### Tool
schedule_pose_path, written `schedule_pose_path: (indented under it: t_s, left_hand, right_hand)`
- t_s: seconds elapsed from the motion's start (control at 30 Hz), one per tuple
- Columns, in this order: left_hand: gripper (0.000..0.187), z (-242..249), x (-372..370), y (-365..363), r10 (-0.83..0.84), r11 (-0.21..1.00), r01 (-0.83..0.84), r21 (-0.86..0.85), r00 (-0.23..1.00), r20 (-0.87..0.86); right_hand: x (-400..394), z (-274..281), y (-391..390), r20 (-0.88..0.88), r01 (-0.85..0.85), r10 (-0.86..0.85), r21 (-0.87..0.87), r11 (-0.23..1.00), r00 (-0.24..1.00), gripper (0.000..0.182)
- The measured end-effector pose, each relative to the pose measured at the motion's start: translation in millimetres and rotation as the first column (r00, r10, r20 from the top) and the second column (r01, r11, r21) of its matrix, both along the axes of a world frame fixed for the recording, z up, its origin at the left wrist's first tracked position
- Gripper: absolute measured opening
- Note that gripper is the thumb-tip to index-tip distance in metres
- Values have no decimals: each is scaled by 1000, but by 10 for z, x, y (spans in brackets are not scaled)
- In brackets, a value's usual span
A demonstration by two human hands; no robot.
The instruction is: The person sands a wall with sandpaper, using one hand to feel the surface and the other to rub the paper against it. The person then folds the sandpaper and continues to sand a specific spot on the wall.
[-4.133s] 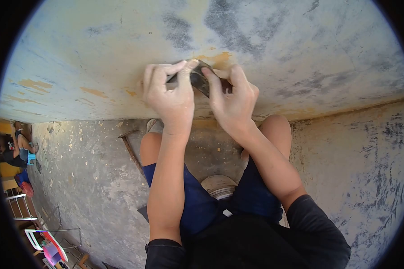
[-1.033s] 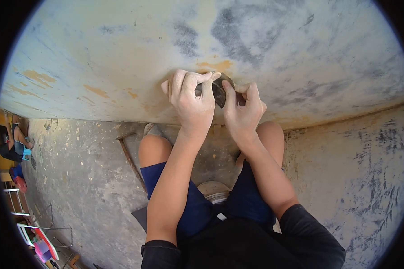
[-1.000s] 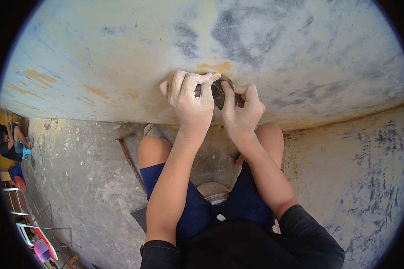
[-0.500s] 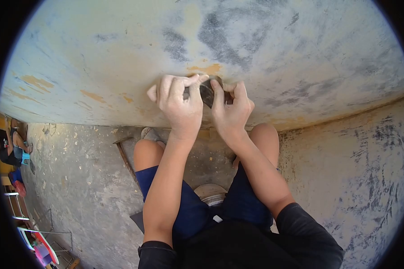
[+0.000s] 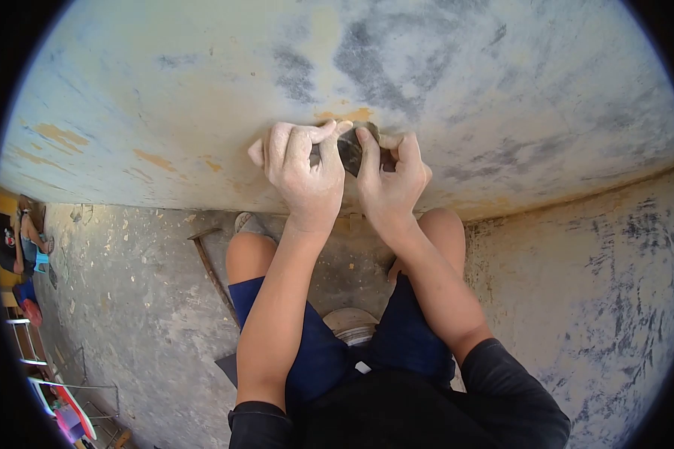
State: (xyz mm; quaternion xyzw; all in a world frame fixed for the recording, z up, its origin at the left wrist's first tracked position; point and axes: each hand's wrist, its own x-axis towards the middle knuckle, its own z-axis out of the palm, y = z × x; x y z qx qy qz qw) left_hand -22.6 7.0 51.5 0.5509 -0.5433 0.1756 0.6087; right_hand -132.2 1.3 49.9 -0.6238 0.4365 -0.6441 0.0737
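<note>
A dark, thin sheet of sandpaper (image 5: 350, 155) is held between my two hands, up against the patchy wall (image 5: 202, 97). My left hand (image 5: 303, 165), coated with pale dust, has its fingers curled and pinches the sheet's left side. On the other side, my right hand (image 5: 394, 177) is closed too, with its thumb over the sheet and its fingers bent around the edge. An orange-tan patch (image 5: 359, 114) shows on the wall just above the fingertips. The fingers cover part of the sheet.
A hammer-like tool (image 5: 212, 268) lies on the scuffed concrete floor (image 5: 150, 299) by my left leg. A round pale bucket or seat (image 5: 350, 320) is between my thighs. Another wall (image 5: 569, 292) stands at right. Far left are a person (image 5: 30, 232), a blue stool (image 5: 42, 260) and metal-framed items.
Both hands and the sandpaper have shifted slightly to the right along the wall. My grip looks the same.
</note>
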Motion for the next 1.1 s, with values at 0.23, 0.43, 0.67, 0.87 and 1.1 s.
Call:
schedule_pose_path:
  t_s: [0.23,0.43,0.67,0.87,1.1]
  left_hand:
    - [19,219,-35,-145,-34,990,17,-141,992,-122]
    - [16,217,-53,-36,16,1000,-16,-17,999,-38]
    - [17,244,-74,-44,-37,999,33,-27,989,-144]
    - [18,286,-58,-12,6,998,0,62,996,-91]
    - [18,307,-129,-17,-70,997,76,9,954,-291]
  right_hand:
    - [70,292,-106,58,-47,59,-185,982,997,20]
    - [-10,174,-53,-3,-7,7,-133,991,1000,20]
    - [-22,257,-60,-1,-56,57,-171,984,998,21]
    - [-24,273,-78,-13,-33,32,-99,994,999,20]
    - [-69,363,8,-63,-85,77,-127,988,995,19]
